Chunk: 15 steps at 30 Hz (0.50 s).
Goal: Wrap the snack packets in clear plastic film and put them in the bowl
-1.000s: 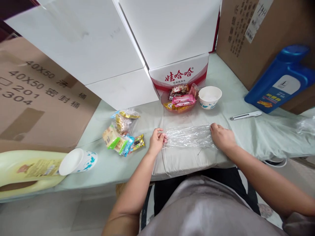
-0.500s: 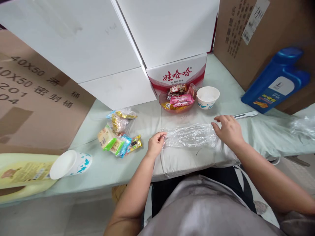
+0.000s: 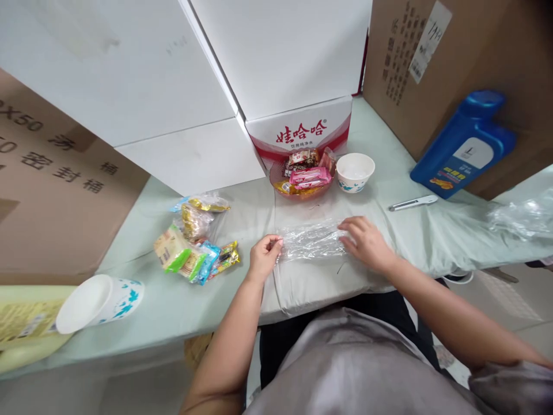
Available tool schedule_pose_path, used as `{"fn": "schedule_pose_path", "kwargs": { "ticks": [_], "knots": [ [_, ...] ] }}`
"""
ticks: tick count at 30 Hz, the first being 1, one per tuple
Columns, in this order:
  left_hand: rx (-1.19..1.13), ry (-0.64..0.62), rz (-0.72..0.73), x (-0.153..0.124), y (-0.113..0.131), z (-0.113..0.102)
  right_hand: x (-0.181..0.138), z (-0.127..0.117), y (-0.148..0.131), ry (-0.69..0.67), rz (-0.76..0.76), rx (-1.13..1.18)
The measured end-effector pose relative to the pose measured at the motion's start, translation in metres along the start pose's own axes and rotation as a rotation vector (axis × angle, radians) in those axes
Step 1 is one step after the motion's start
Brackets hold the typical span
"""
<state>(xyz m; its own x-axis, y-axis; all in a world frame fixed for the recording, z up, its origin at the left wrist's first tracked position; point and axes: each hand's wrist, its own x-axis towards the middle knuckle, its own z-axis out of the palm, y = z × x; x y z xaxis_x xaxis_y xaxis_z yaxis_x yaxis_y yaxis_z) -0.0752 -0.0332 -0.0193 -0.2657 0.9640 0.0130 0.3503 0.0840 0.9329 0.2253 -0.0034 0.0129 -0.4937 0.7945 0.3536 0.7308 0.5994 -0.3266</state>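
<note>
A crinkled clear plastic bag (image 3: pixel 309 241) lies flat on the cloth-covered table in front of me. My left hand (image 3: pixel 265 257) pinches its left end between thumb and fingers. Over its right end rests my right hand (image 3: pixel 366 243), fingers stretched out and apart, touching the plastic. Just behind the bag stands a reddish see-through bowl (image 3: pixel 302 195) heaped with wrapped snacks (image 3: pixel 309 175). Beside the bowl, a white paper cup with blue leaves (image 3: pixel 355 173) stands upright. A white utility knife (image 3: pixel 413 202) lies to the right, beyond my right hand.
Packaged snacks (image 3: pixel 199 242) are piled at the left. Another paper cup (image 3: pixel 101 302) lies tipped beside a pale yellow bottle (image 3: pixel 30 317). White boxes (image 3: pixel 285 52) and cardboard boxes (image 3: pixel 64 173) wall the back and left. A blue bottle (image 3: pixel 466 147) and crumpled plastic (image 3: pixel 525 216) are at the right.
My right hand has moved left along the bag, from its right edge onto the plastic. My left hand keeps its pinch on the left end. The whole view has shifted slightly.
</note>
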Motion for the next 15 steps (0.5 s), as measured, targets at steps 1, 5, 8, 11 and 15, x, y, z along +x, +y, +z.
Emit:
{"fn": "schedule_pose_path", "kwargs": {
  "ticks": [1, 5, 8, 11, 15],
  "knots": [
    [0.011, 0.003, -0.011, 0.0, 0.0, 0.0, -0.005, 0.008, -0.004, -0.06, -0.074, -0.001],
    [0.034, 0.031, -0.075, 0.0, 0.0, -0.001, -0.016, 0.03, -0.007, -0.19, -0.144, -0.085],
    [0.08, 0.05, -0.131, 0.006, 0.003, 0.002, -0.016, 0.032, -0.005, -0.227, -0.132, -0.138],
    [0.132, 0.048, -0.157, 0.014, 0.008, 0.005, -0.014, 0.03, -0.005, -0.245, -0.127, -0.178],
    [0.397, 0.105, -0.058, 0.02, 0.015, 0.001, -0.014, 0.032, -0.006, -0.243, -0.124, -0.212]
  ]
}}
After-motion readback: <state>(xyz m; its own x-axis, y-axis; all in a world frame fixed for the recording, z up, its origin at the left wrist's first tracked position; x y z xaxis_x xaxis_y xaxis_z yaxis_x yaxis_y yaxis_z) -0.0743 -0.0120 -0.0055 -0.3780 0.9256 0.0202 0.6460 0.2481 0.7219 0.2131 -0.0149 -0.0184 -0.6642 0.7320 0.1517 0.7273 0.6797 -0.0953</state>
